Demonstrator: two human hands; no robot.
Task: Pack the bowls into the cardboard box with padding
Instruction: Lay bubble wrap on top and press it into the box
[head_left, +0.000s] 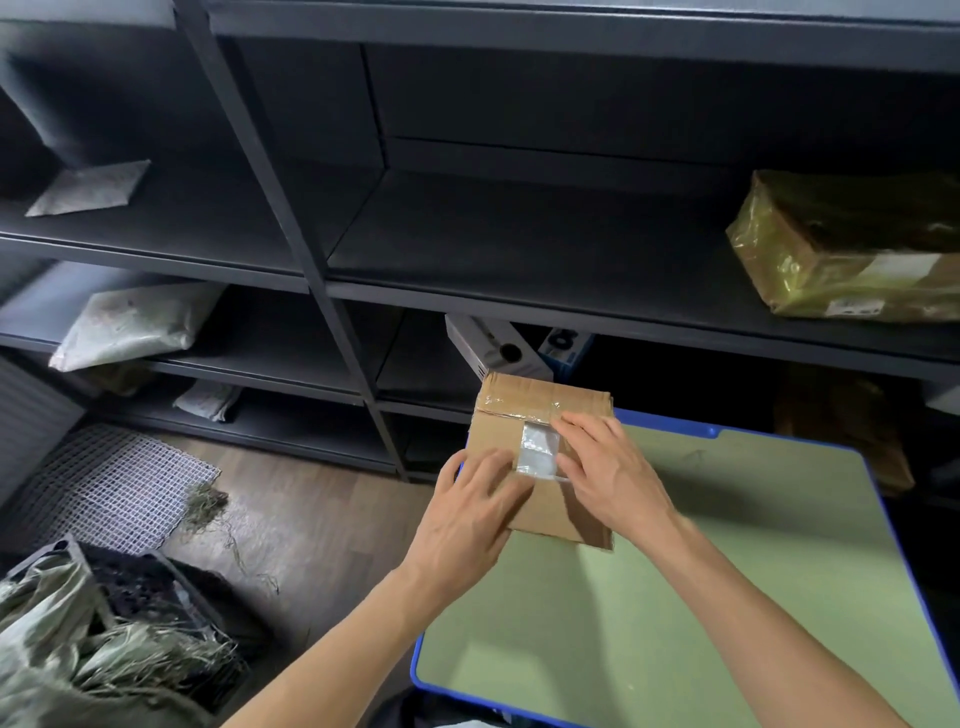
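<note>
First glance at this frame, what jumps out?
The taped cardboard box on the far corner of the green table draws the eye, with the left hand and right hand both resting on its top, either side of a clear plastic patch. Next comes the yellowish plastic-wrapped parcel on the dark shelf at upper right. At lower left, dry straw spills from a black crate.

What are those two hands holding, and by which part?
Nothing is gripped. Both hands press flat on top of the closed cardboard box: the left hand near its left edge, the right hand at the clear taped patch.
</note>
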